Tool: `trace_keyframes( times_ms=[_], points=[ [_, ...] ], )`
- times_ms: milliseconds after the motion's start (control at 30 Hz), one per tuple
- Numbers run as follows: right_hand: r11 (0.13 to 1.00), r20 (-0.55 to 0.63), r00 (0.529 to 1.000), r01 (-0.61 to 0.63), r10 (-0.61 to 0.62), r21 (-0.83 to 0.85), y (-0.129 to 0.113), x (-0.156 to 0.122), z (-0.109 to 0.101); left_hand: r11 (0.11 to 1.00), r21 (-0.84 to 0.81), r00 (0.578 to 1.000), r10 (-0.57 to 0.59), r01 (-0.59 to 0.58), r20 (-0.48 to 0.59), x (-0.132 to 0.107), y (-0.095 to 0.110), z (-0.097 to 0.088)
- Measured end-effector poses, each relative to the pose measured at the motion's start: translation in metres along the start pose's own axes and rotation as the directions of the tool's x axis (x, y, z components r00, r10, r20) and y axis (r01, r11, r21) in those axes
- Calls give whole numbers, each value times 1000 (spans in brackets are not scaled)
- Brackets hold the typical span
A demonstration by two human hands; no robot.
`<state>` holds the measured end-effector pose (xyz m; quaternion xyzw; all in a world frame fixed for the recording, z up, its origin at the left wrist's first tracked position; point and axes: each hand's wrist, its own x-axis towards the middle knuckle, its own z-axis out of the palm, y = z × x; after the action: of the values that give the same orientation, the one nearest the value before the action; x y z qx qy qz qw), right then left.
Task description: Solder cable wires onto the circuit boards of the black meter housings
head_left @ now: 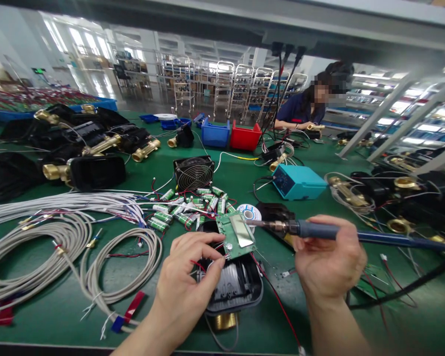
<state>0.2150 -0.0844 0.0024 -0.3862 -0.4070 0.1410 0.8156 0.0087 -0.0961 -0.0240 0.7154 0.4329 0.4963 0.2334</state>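
My left hand (193, 269) pinches the lower left edge of a green circuit board (226, 230) that carries a silvery display. The board is tilted above an open black meter housing (237, 291), whose brass fitting (225, 321) shows below. Red and black wires run from the housing. In my right hand (330, 257) is a soldering iron (319, 231) with a blue-grey handle, its fingers wrapped round the grip. The iron's tip points left at the board's right edge; whether it touches is unclear. A solder spool (249, 213) lies just behind the board.
Coiled grey cables (122, 267) lie at left, with several green-and-white batteries (181, 210) behind the board. Farther back stand a fan (194, 173), a teal soldering station (300, 182), and blue (215, 133) and red (245, 137) bins. Brass-fitted meters (96, 170) crowd both sides. A co-worker (304, 106) sits opposite.
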Motion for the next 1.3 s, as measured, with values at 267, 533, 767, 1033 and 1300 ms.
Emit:
trace_keyframes(
  times_ms=[267,533,767,1033,1300],
  points=[
    [995,-46,997,-68,65,-67,2,-7,1,999,36,999,-12,10,40,0,0,-1],
    [985,-31,997,-77,73,-157,2,-9,1,1000,10,1000,-18,18,2,1,1,1],
    [986,6,996,-82,83,-149,3,-10,-1,1000,4,1000,-28,28,14,2,1,1],
    [978,30,997,-66,74,-198,4,-10,-2,1000,9,1000,-13,13,-1,1,1,1],
    [985,45,996,-71,79,-160,4,-10,-3,1000,4,1000,-20,20,0,0,0,2]
  ],
)
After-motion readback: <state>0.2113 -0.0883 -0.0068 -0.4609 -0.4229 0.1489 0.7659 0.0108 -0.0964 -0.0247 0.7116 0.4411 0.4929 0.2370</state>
